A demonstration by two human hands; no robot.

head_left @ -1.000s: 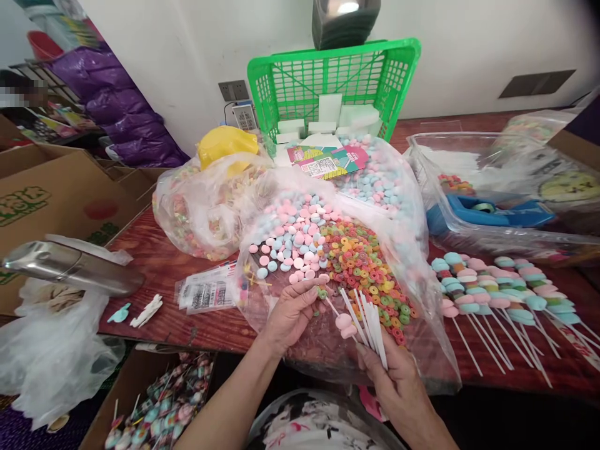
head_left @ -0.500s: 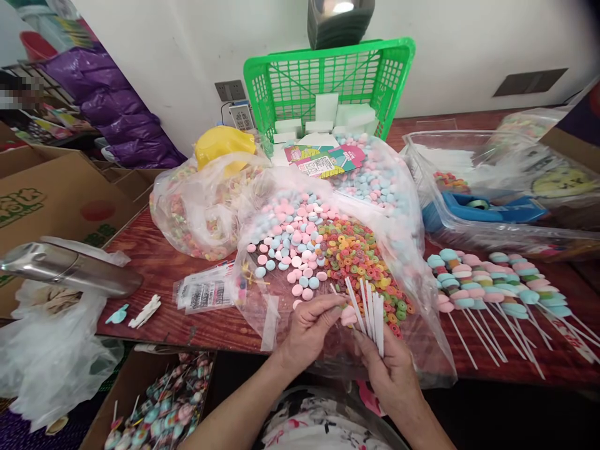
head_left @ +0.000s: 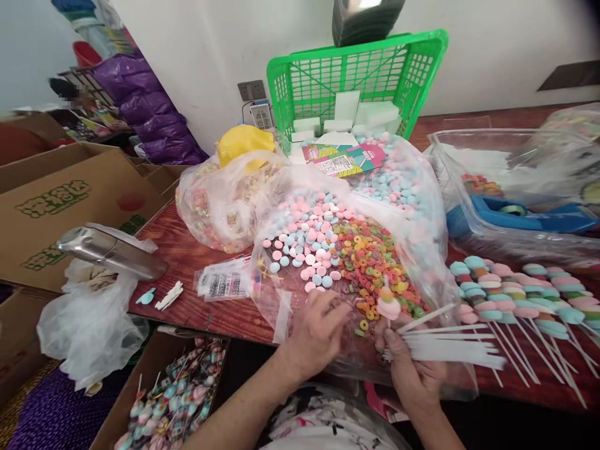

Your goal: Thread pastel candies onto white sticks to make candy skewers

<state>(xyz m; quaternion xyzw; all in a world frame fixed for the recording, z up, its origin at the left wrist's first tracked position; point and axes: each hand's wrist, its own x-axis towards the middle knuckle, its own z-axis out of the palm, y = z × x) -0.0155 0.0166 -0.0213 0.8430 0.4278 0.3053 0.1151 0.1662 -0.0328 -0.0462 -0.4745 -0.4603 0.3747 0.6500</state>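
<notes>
My right hand [head_left: 415, 369] is closed round a bunch of white sticks [head_left: 450, 347] that point right; one stick stands up from it with a pink candy [head_left: 388, 306] on its tip. My left hand [head_left: 319, 325] rests with bent fingers on the clear bag [head_left: 422, 256], at the near edge of the coloured ring candies [head_left: 372, 265]. What its fingertips pinch, if anything, is hidden. Pink and blue round candies [head_left: 304, 234] lie just beyond the rings in the same bag.
Finished candy skewers [head_left: 510, 294] lie in rows on the red table at right. A green basket [head_left: 356, 75], a second candy bag [head_left: 220, 200], a clear tub [head_left: 515, 187], a metal tool [head_left: 110, 250] and cardboard boxes [head_left: 60, 206] surround the work spot. A box of wrapped candies [head_left: 173, 394] sits below.
My right hand has swung the stick bundle from upright to pointing right, with the pink-candy stick upright. My left hand dropped onto the ring candies. The view has shifted left.
</notes>
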